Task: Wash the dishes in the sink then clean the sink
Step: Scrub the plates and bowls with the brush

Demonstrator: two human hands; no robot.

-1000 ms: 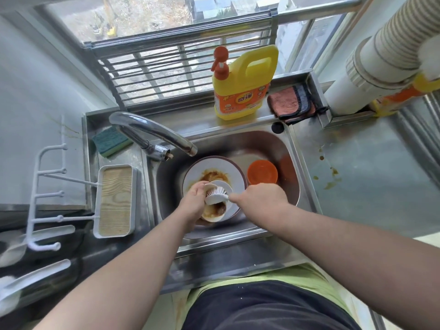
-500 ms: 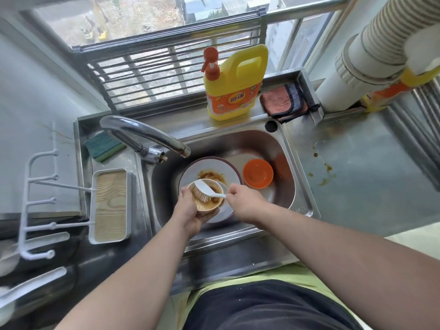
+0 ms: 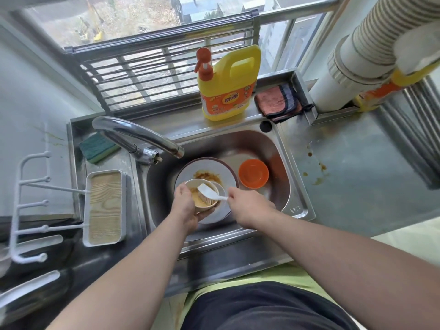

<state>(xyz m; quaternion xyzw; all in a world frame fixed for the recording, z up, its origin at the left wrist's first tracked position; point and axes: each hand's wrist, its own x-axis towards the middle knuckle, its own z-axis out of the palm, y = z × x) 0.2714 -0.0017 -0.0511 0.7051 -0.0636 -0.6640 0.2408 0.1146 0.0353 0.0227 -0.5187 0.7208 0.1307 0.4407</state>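
White brush (image 3: 206, 192) inside sauce-smeared bowl (image 3: 202, 198) over sink (image 3: 295, 186)

Sauce-smeared small bowl (image 3: 202, 198) tilted above stained white plate (image 3: 209, 173), orange bowl (image 3: 253, 173) beside, steel sink (image 3: 281, 163)

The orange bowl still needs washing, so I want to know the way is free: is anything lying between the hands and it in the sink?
Nothing visible blocks it. The orange bowl sits uncovered on the sink floor beside the plate, just beyond the right hand. Both hands are occupied, though: left hand holds the small bowl, right holds the brush.
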